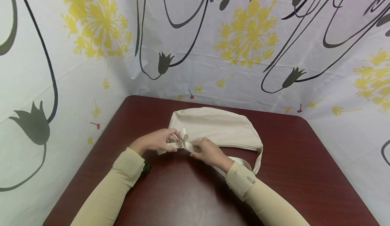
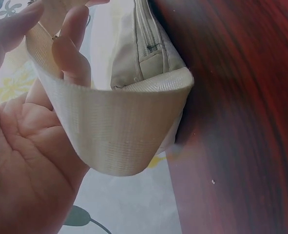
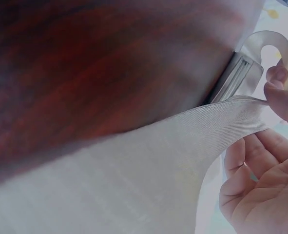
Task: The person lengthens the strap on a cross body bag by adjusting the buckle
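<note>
A cream shoulder bag [image 1: 216, 126] lies on the table, its zipper [image 1: 237, 147] edge toward me. My left hand [image 1: 158, 140] pinches the bag's webbing strap beside a metal slide buckle [image 1: 181, 143]. In the left wrist view the strap [image 2: 117, 129] hangs in a wide loop in front of the palm. My right hand [image 1: 210, 153] grips the strap just right of the buckle, between thumb and fingers. The right wrist view shows the buckle [image 3: 235, 78] with a small strap loop standing above it. Part of the strap is hidden behind the right wrist.
The dark red wooden table [image 1: 182, 192] has rounded far corners. Patterned white cloth [image 1: 195, 23] hangs behind it and along both sides. A small black object [image 1: 146, 169] shows beside the left cuff. More strap [image 1: 243, 161] curves around near the right wrist.
</note>
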The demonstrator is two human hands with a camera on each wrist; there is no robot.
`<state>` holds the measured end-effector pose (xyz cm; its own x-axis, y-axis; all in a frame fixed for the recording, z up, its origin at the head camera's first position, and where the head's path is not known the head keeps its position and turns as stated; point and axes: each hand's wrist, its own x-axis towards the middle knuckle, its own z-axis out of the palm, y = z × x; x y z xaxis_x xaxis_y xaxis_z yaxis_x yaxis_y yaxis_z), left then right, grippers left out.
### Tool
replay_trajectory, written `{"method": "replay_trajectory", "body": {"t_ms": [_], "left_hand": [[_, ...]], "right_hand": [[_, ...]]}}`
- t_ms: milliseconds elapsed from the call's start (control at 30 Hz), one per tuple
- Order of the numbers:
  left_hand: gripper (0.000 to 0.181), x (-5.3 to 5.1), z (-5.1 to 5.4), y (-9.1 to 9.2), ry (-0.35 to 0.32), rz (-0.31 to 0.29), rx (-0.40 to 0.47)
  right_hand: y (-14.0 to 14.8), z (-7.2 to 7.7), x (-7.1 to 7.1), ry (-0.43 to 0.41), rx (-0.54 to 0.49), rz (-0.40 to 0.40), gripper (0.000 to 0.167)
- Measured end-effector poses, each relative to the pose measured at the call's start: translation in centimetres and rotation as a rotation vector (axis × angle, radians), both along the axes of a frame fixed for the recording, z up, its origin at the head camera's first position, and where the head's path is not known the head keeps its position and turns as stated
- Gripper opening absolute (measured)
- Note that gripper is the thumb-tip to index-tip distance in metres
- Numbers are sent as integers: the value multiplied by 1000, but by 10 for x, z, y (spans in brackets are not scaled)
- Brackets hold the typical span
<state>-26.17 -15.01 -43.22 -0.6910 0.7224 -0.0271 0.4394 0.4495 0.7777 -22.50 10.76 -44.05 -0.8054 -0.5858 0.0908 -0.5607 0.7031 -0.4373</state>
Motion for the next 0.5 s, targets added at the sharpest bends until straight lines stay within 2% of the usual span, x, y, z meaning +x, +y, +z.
{"method": "replay_trajectory", "body": {"t_ms": [300,500], "left_hand": [[41,0,0,0,19,14,-25],[40,0,1,0,14,13,-31]], "right_hand": [[2,1,-1,3,20,-14,16],[5,3,1,-45,-31,-19,23]]}}
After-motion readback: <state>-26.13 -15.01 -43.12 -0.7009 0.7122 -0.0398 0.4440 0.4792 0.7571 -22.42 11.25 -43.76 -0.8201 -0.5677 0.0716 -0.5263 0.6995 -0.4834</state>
